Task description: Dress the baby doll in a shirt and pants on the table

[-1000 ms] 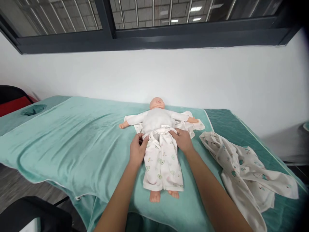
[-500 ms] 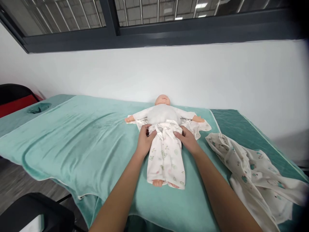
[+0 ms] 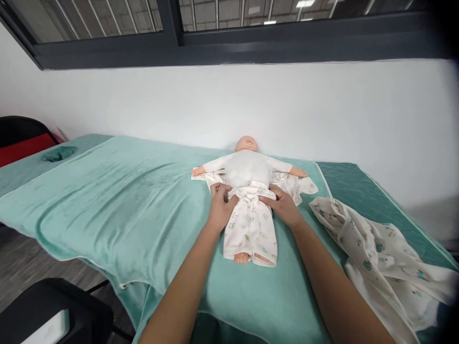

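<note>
A baby doll in a white long-sleeved top lies on its back, head toward the wall and arms spread. Printed white pants cover its legs, and its feet show at the cuffs. My left hand grips the waistband at the left hip, thumb on top. At the right hip my right hand pinches the waistband the same way. Beneath the doll's arms and torso lies a spread printed garment; its middle is hidden.
A green sheet covers the bed, which has a face hole at the left. Crumpled printed cloth lies at the right. Beyond the bed is a white wall. A black chair with a white object stands front left.
Both hands have drawn the waistband slightly up toward the doll's belly, and the pant cuffs sit higher over the feet. The view has shifted a little.
</note>
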The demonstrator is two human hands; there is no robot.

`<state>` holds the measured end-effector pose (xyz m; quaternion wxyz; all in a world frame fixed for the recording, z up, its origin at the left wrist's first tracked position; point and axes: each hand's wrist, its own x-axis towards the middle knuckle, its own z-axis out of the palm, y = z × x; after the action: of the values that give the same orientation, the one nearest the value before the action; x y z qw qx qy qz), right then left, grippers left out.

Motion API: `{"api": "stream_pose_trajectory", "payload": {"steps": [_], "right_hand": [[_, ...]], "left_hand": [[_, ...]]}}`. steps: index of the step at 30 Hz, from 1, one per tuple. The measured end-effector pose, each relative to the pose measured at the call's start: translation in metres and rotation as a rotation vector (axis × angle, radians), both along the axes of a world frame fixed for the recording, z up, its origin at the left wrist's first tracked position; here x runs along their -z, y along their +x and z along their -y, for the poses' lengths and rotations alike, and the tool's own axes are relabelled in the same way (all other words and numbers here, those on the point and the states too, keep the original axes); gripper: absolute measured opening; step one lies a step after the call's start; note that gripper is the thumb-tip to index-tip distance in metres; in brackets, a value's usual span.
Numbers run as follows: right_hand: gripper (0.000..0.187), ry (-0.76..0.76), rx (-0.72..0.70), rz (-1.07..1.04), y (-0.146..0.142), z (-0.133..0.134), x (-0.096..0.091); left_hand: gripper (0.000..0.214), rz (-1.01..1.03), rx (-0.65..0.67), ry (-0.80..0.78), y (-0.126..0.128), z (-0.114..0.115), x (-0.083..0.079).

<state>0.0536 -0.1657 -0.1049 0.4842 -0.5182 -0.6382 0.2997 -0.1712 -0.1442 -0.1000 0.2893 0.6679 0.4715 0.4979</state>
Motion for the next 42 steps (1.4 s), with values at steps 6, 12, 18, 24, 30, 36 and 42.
{"api": "stream_pose_trajectory", "payload": {"steps": [6,12,18,24,30,36,42], "right_hand": [[0.025,0.024,0.072,0.043,0.001,-0.004,0.004],[0.027,0.162,0.215,0.127,-0.001,-0.006,0.007],[0.023,0.276,0.26,0.253,-0.007,0.007,0.0],[0.038,0.106,0.172,0.205,-0.018,0.053,-0.003],[0.045,-0.054,0.144,0.112,-0.034,0.077,0.001],[0.045,-0.014,0.248,0.184,-0.034,0.06,0.004],[0.041,0.011,0.245,0.206,-0.029,0.052,0.006]], "left_hand": [[0.012,-0.082,0.027,-0.017,-0.012,0.043,-0.002],[0.025,-0.102,0.07,0.03,-0.012,0.049,0.004],[0.036,-0.099,0.076,0.05,-0.012,0.043,0.008],[0.03,-0.109,0.066,0.026,-0.013,0.045,0.005],[0.021,-0.123,0.068,0.028,-0.013,0.041,0.005],[0.008,-0.132,0.065,0.025,-0.012,0.037,0.003],[0.01,-0.163,0.107,0.052,-0.023,0.069,0.009]]}}
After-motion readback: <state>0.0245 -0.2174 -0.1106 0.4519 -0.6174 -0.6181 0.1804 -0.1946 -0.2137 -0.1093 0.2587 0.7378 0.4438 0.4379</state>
